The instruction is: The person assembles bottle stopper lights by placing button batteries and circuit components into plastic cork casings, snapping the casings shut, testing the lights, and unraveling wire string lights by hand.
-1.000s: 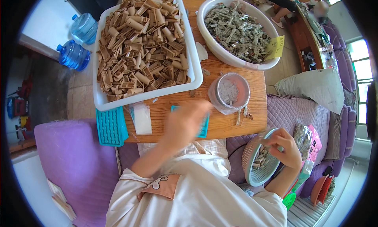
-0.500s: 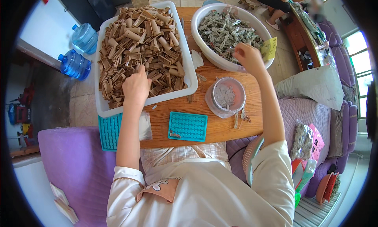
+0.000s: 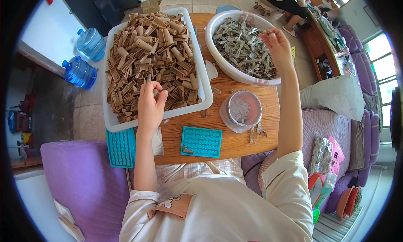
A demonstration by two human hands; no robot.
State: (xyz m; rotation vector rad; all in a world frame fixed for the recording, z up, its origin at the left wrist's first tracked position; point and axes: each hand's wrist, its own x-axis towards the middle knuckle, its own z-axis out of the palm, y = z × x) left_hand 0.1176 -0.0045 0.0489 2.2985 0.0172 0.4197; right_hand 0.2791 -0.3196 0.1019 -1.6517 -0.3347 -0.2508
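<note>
My left hand [image 3: 152, 103] is over the near part of a white tray [image 3: 205, 100] heaped with brown, curved, bark-like pieces [image 3: 147, 44]. Its fingers pinch one small brown piece [image 3: 148, 79]. Above the right side of a round white basin [image 3: 212, 42], my right hand [image 3: 278, 49] has its fingertips pressed together. What sits between them is small and brownish, too little to name. Small clear-wrapped greenish bundles [image 3: 243, 40] fill the basin. In front of me lies a teal mold tray [image 3: 201, 141] with rows of hollows and a few small pieces at its lower left corner.
A round tub [image 3: 257, 112] of small whitish pieces stands on the wooden table [image 3: 268, 130]. Another teal tray [image 3: 119, 147] sticks out under the white tray. Two blue water jugs [image 3: 79, 72] stand on the left. A person [image 3: 289, 7] sits at the far right.
My left hand has drawn back slightly from the heap with a small piece in its fingers. My right hand has risen from the basin's contents and moved right. The view has shifted a little.
</note>
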